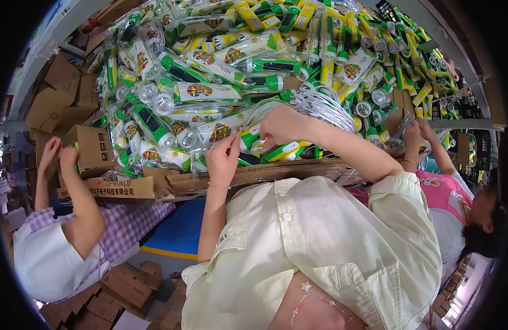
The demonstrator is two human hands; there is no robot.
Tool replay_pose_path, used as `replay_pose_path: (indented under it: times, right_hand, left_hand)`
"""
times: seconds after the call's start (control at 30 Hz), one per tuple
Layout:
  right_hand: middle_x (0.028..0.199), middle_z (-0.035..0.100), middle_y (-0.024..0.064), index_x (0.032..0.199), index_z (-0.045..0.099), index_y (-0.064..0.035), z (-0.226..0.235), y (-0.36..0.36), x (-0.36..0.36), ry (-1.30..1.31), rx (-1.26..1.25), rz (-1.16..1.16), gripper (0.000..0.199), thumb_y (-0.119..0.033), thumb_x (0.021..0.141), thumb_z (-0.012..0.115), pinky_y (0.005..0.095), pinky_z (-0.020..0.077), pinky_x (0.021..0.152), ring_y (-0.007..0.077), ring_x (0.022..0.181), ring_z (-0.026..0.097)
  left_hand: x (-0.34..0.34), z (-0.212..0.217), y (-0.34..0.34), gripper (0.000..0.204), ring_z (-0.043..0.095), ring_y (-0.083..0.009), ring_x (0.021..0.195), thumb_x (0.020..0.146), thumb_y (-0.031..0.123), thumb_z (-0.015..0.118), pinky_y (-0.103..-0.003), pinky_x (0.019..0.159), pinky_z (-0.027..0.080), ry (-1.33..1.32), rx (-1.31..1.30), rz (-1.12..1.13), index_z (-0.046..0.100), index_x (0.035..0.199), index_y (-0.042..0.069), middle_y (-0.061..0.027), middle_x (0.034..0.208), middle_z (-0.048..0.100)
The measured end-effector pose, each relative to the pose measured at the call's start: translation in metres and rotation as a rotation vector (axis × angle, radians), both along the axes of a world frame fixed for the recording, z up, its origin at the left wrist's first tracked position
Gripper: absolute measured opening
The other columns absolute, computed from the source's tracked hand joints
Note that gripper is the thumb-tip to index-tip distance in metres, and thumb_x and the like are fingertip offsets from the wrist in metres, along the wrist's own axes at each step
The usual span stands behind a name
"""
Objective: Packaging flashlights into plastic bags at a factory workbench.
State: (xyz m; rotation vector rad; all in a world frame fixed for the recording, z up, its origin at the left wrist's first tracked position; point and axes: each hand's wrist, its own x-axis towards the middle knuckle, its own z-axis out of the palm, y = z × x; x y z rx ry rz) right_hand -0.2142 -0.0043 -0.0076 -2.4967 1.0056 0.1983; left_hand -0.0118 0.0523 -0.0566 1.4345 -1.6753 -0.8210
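At the front edge of a big heap of torches, my left hand point(223, 160) is closed, thumb and fingers pinching the edge of a clear plastic bag point(259, 113). My right hand point(282, 126) reaches across from the right, its fingers curled down against the other side of the bag. A green and white torch point(249, 137) shows between my two hands; whether it lies inside the bag I cannot tell. Just beyond my right hand rests a bundle of white cables point(325, 104). Bagged torches point(207, 91) with printed white cards lie behind my hands.
A cardboard edge point(276, 171) borders the heap before me. Co-workers' hands work at the left point(58, 154) and right point(418, 132). An open carton point(91, 148) stands at the left; more cartons point(127, 286) sit on the floor. Yellow and green torches point(413, 49) fill the right side.
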Motion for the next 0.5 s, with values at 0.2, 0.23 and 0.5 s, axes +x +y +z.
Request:
replay_pose_path:
  times: [0.2, 0.23, 0.5]
  right_hand:
    - [0.072, 0.065, 0.0076, 0.075, 0.07, -0.0153, 0.008, -0.005, 0.0, -0.008, -0.055, 0.026, 0.01, -0.018, 0.065, 0.065, 0.04, 0.0474, 0.058, 0.0285, 0.07, 0.062]
    - [0.072, 0.065, 0.0076, 0.075, 0.07, -0.0153, 0.008, -0.008, -0.001, -0.008, -0.054, 0.029, 0.01, -0.018, 0.065, 0.065, 0.04, 0.0474, 0.058, 0.0285, 0.07, 0.062]
    - [0.076, 0.058, 0.0051, 0.072, 0.061, -0.0089, -0.028, -0.023, 0.008, -0.069, -0.376, 0.063, 0.005, -0.012, 0.069, 0.06, 0.0389, 0.0489, 0.06, 0.0267, 0.072, 0.062]
  left_hand:
    - [0.001, 0.003, 0.002, 0.019, 0.06, -0.0127, 0.056, 0.083, 0.011, 0.063, -0.025, 0.054, 0.046, 0.007, -0.027, 0.005, 0.066, 0.095, -0.004, -0.0124, 0.068, 0.065]
    - [0.001, 0.005, 0.003, 0.019, 0.06, -0.0127, 0.055, 0.083, 0.011, 0.063, -0.025, 0.054, 0.046, 0.01, -0.029, 0.017, 0.066, 0.095, -0.003, -0.0124, 0.067, 0.065]
    - [0.001, 0.001, -0.001, 0.019, 0.059, -0.0116, 0.053, 0.084, 0.011, 0.062, -0.025, 0.052, 0.045, -0.008, 0.008, 0.032, 0.067, 0.095, -0.003, -0.0103, 0.062, 0.063]
